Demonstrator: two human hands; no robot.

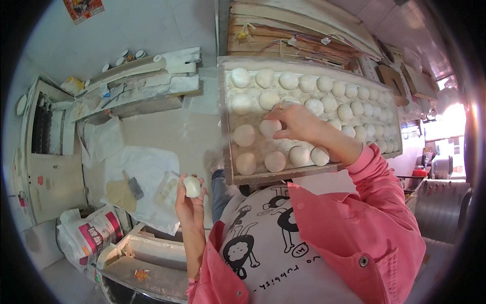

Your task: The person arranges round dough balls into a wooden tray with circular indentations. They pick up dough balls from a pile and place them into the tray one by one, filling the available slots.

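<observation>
On the left, my left hand (193, 207) holds a smooth white dough ball (192, 187) in its upturned fingers. My right hand (302, 123) reaches over a shallow wooden tray (258, 177) with rows of round dough balls. Its thumb and fingers are around one floury dough ball (270, 128), which sits at the tray's surface. Another dough ball (291, 101) is partly hidden behind the fingers. Nearest the tray's left end lie a dough ball (244, 135) and, closer to me, one more (246, 163). My right forearm hides some of the balls.
A floury shelf (148, 89) with tools runs along the wall. Below it, a white cloth or sheet (152, 159) bears a brush (133, 186). A printed sack (91, 235) stands beside a wooden drawer or trough (152, 258). Wooden boards (265, 38) lie beyond the tray.
</observation>
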